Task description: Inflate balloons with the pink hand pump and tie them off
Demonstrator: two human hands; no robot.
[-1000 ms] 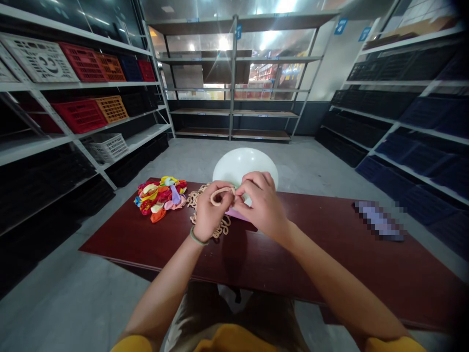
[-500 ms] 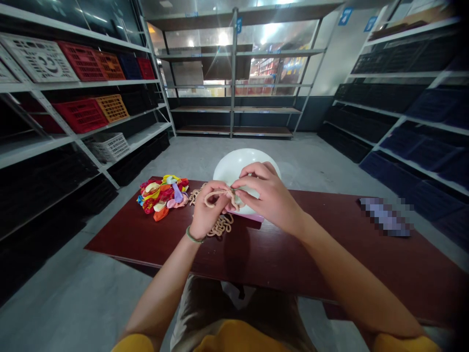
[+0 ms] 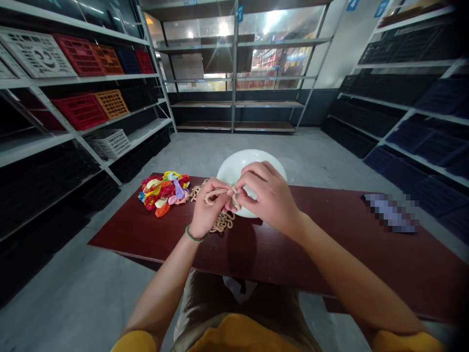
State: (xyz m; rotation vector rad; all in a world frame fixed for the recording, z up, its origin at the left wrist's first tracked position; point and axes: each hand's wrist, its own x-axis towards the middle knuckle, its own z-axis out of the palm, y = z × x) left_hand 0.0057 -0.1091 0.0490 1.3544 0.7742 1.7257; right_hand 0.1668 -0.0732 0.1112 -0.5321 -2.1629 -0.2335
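We hold a loop of tan knotted cord (image 3: 216,195) up above the bench (image 3: 293,254), near its far edge, with a heap of the same cord (image 3: 222,222) just below. Our left hand (image 3: 207,210) pinches the loop in a tight grip of thumb and fingers; our right hand (image 3: 267,193) presses its grip together on the cord, against a white inflated balloon (image 3: 252,178). We judge we are mid-tie, and the next move calls for drawing the loop snug. Left lies a pile of limp coloured balloons (image 3: 163,193); right, a pixelated object (image 3: 390,212).
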